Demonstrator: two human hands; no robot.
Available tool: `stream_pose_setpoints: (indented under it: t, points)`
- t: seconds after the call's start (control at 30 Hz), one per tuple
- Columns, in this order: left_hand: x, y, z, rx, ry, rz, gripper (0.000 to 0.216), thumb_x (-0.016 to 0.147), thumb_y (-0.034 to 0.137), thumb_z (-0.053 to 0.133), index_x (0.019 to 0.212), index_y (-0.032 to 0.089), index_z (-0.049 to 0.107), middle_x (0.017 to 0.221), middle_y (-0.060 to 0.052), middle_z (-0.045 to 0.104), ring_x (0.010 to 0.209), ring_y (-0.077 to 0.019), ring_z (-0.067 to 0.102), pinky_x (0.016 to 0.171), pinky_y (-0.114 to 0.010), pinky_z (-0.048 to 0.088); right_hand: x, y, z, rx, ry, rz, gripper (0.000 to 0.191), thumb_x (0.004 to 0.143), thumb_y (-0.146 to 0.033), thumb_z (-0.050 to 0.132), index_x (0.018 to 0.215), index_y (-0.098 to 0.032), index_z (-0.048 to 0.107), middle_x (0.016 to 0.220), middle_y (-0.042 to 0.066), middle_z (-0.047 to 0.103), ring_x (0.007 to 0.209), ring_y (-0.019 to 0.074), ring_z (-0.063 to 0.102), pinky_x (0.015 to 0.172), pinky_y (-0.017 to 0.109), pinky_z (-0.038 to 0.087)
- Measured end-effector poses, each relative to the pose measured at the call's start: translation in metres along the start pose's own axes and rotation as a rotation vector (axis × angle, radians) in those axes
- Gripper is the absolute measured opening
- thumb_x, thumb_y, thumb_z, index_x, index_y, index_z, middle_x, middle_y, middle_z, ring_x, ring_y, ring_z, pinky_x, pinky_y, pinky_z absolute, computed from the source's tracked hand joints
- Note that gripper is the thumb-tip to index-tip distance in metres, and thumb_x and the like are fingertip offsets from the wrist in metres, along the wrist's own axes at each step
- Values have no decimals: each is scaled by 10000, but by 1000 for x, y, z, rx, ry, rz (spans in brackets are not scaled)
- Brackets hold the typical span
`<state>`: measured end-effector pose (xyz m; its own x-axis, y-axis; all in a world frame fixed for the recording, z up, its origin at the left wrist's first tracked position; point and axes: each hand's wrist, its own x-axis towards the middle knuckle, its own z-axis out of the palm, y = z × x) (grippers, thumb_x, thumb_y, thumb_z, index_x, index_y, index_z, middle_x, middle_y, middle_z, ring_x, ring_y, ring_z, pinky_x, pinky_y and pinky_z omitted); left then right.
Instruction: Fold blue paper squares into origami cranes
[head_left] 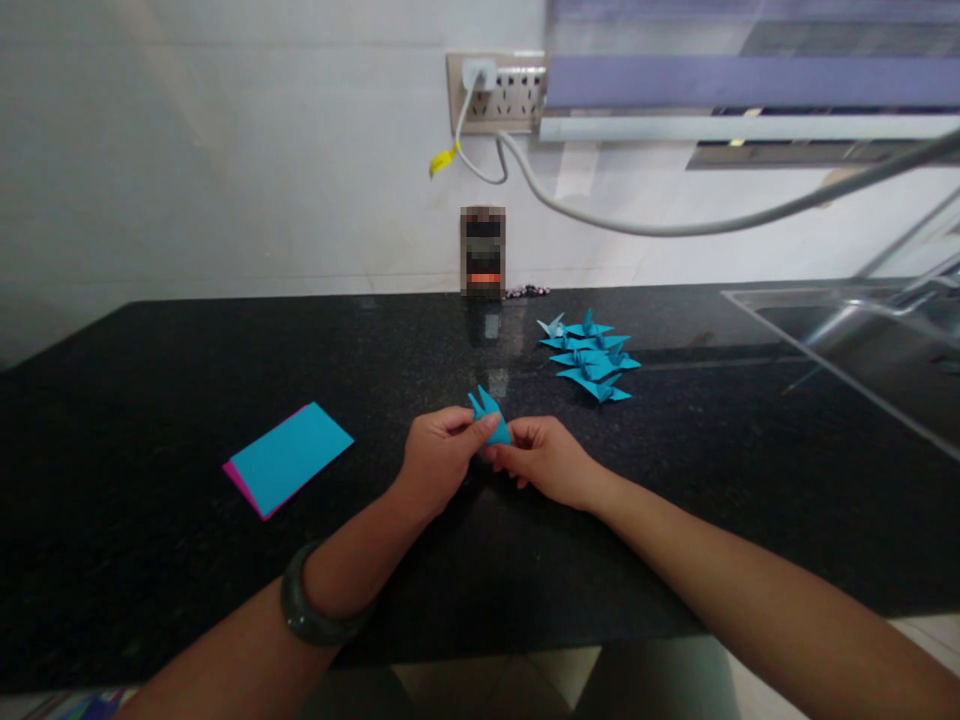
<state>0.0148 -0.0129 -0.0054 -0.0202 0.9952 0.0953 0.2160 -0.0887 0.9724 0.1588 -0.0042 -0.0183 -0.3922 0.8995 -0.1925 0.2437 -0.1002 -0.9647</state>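
Between my two hands is a folded piece of blue origami paper [493, 408], with two narrow points sticking up toward the wall. My left hand [441, 450] pinches it from the left, the thumb lying across its front. On the other side my right hand [551, 460] grips its lower right edge between thumb and fingers; part of the fold is covered there. Beyond my right hand lies a group of several folded blue paper cranes [592, 362], one of them paler [553, 327]. To the left rests a stack of blue paper sheets [292, 458], with pink showing under its edges.
The black countertop [420, 600] runs back to a tiled wall. A phone-like object [483, 252], blurred out, leans there beside a beaded strap [527, 291]. A metal sink [862, 350] is at right. A grey cable [645, 228] hangs from the socket strip [517, 98].
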Motion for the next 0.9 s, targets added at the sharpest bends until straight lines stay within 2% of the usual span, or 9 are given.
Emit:
stream_pose_setpoints:
  t: [0.1, 0.23, 0.37, 0.47, 0.6, 0.67, 0.77, 0.83, 0.9]
  points:
    - [0, -3, 1, -18, 37, -14, 381, 698, 337, 660, 420, 155, 475, 426, 61, 374, 440, -70, 339, 437, -225, 258, -1, 0, 1, 40, -25, -4, 229, 730, -317, 615, 606, -147, 525, 529, -48, 504, 415, 34, 429, 375, 150, 380]
    - [1, -9, 3, -203, 37, -96, 308, 710, 364, 655, 515, 141, 570, 482, 32, 515, 481, -92, 459, 504, -232, 371, -1, -1, -2, 82, -30, -40, 232, 758, -340, 554, 628, -155, 506, 519, -68, 433, 387, 37, 410, 355, 164, 371]
    - [1, -10, 5, -434, -42, -153, 255, 705, 354, 670, 598, 130, 613, 580, -4, 616, 564, -124, 556, 611, -273, 454, -3, -1, -3, 102, -13, -63, 240, 758, -369, 530, 642, -159, 515, 511, -69, 407, 391, 50, 403, 373, 187, 376]
    - [0, -11, 5, -484, -138, -188, 212, 689, 330, 694, 653, 125, 648, 631, -16, 644, 613, -131, 579, 664, -285, 468, -3, 0, -4, 51, 23, -100, 269, 763, -387, 519, 612, -166, 490, 506, -60, 418, 400, 60, 415, 391, 197, 363]
    - [0, -12, 3, -400, -173, -163, 202, 697, 320, 682, 686, 118, 683, 653, -20, 648, 650, -136, 574, 677, -278, 452, -3, 1, -10, -161, 40, -194, 298, 785, -362, 514, 565, -162, 487, 497, -41, 442, 439, 69, 424, 427, 201, 327]
    - [1, -11, 1, -275, -142, -120, 202, 698, 319, 673, 682, 118, 690, 633, -10, 639, 629, -127, 553, 636, -257, 430, -2, 0, -16, -229, 126, -277, 246, 764, -353, 569, 619, -159, 525, 537, -34, 468, 481, 75, 434, 457, 204, 337]
    - [2, -8, -2, -69, -149, -33, 198, 698, 314, 658, 657, 123, 693, 562, 19, 598, 549, -101, 488, 550, -228, 376, -3, -2, -22, -183, 298, -409, 199, 715, -338, 651, 759, -170, 553, 677, -13, 511, 557, 86, 467, 483, 204, 374]
    - [2, -7, -2, 37, -184, 14, 189, 706, 297, 639, 644, 126, 692, 519, 33, 561, 513, -90, 448, 520, -219, 348, -3, -4, -25, -152, 303, -517, 180, 711, -306, 665, 781, -177, 562, 768, 11, 512, 634, 103, 497, 498, 205, 399]
    - [2, -7, -2, 101, -221, 49, 192, 716, 288, 617, 640, 127, 690, 508, 34, 549, 509, -91, 441, 513, -217, 339, -3, -5, -26, -155, 243, -607, 125, 723, -265, 658, 752, -179, 573, 826, 30, 506, 709, 118, 511, 525, 209, 423]
